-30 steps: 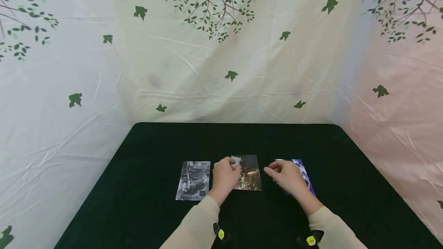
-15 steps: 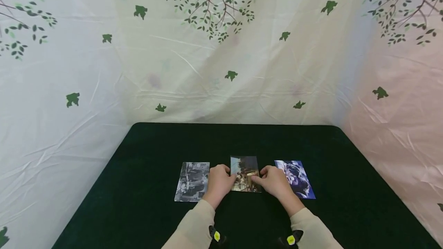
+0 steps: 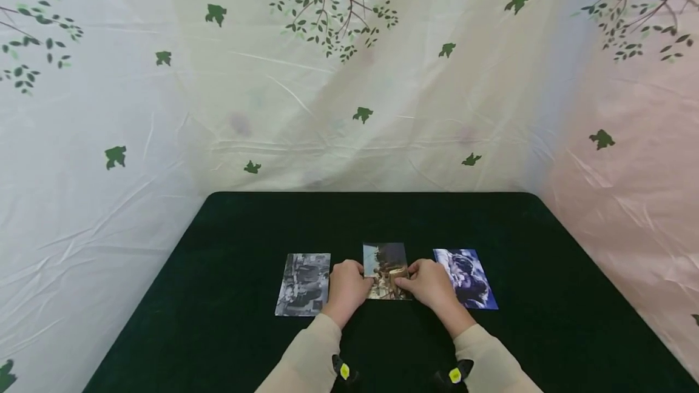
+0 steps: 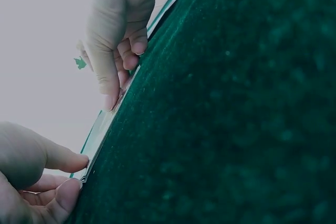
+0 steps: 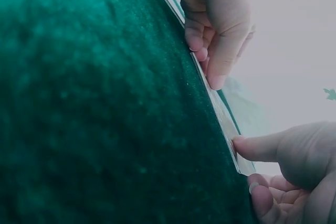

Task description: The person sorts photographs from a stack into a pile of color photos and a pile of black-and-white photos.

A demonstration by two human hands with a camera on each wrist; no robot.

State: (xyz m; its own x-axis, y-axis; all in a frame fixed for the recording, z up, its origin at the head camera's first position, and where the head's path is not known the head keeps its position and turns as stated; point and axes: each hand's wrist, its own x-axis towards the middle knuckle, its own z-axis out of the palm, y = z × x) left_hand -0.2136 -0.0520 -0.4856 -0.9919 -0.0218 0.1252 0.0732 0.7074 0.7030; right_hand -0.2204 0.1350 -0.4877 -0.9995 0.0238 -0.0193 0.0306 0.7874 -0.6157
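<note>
The middle picture card (image 3: 385,257), a colour scene with dark sky and brown tones, lies between both hands. My left hand (image 3: 347,290) pinches its left edge, thumb on the face and fingers at the side. Opposite, my right hand (image 3: 434,285) holds the right edge, its thumb over the picture. Seen low from the left wrist, the card's edge (image 4: 96,134) looks layered at the near corner, close over the cloth. A black-and-white picture card (image 3: 303,285) lies just left of the left hand. Right of the right hand is a blue-violet picture card (image 3: 468,279), partly covered by that hand.
A dark green cloth (image 3: 229,229) covers the table, whose rounded far corners meet a pale hanging curtain (image 3: 306,102) printed with leaves and branches. The three cards form a row across the middle. Light sleeves and wrist-worn devices come in from the near side.
The right hand has moved left from over the blue-violet card to the middle card's right edge, uncovering most of that card. The left hand has slid slightly down along the left edge.
</note>
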